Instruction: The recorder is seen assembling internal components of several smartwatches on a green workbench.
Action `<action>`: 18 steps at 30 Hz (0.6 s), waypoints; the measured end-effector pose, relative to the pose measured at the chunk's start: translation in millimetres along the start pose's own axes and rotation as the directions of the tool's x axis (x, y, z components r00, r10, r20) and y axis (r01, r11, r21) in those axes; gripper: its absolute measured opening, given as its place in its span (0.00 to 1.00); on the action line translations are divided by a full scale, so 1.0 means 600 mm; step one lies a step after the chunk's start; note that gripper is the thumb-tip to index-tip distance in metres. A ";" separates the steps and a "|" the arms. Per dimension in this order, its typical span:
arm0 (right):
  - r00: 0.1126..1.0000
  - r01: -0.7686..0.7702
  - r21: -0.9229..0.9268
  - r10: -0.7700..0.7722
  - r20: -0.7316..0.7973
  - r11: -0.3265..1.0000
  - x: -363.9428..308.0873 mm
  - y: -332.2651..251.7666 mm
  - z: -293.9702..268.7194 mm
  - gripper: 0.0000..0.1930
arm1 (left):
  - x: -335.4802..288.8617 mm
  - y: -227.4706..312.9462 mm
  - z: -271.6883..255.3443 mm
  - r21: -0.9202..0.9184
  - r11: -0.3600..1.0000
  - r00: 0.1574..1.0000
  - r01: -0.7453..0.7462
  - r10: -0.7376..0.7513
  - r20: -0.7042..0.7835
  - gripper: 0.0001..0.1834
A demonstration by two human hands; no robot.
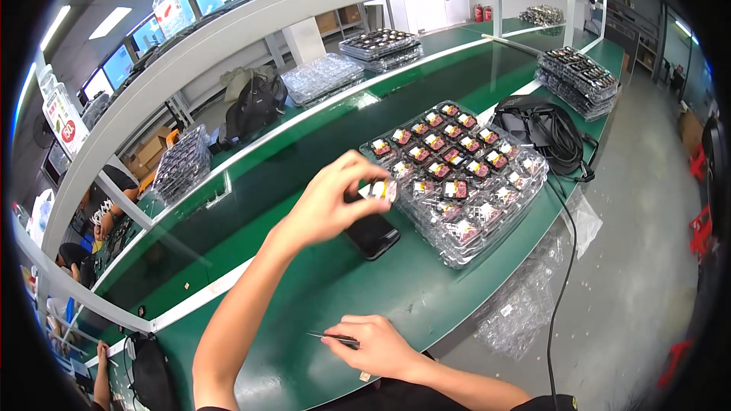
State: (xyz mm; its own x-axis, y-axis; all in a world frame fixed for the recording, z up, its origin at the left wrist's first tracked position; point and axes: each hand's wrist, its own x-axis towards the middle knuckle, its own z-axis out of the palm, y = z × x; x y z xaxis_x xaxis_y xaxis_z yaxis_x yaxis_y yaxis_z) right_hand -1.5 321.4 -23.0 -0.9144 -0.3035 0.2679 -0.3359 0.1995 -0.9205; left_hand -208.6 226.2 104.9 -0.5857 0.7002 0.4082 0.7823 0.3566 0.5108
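Green table (415, 301) | left hand (331, 198) pinching small piece (380, 190), partly hidden | right hand (375, 346) pinching thin tool (341, 338), kind unclear

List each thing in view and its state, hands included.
Left hand: raised, pinching small labelled part
Right hand: closed around slim pointed tool
Flat black object: lying on green bench, partly hidden
Near clear tray stack: top tray loaded with parts
Clear plastic: crumpled, on floor
Far bottle: upright, capped
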 end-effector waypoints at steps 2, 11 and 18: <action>1.000 0.020 0.010 -0.020 0.008 1.000 0.000 -0.002 0.006 0.10 | 0.048 -0.032 0.005 0.071 0.997 0.999 0.039 -0.040 0.011 0.26; 0.999 0.047 0.014 -0.047 0.010 0.999 -0.007 -0.008 0.015 0.09 | 0.030 -0.073 -0.008 0.118 0.988 0.995 -0.098 0.100 -0.013 0.34; 0.997 0.056 0.019 -0.055 -0.060 0.998 -0.011 -0.019 0.000 0.08 | -0.209 -0.051 -0.057 0.356 0.919 0.981 0.170 -0.121 -0.154 0.22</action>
State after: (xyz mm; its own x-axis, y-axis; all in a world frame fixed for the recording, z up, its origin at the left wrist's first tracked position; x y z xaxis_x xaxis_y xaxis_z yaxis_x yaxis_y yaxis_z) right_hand 8.3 321.1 -14.2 -0.9063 -0.2580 0.3347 -0.3825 0.1639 -0.9093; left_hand -166.3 106.3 64.2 -0.7020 0.5482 0.4546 0.6950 0.6666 0.2694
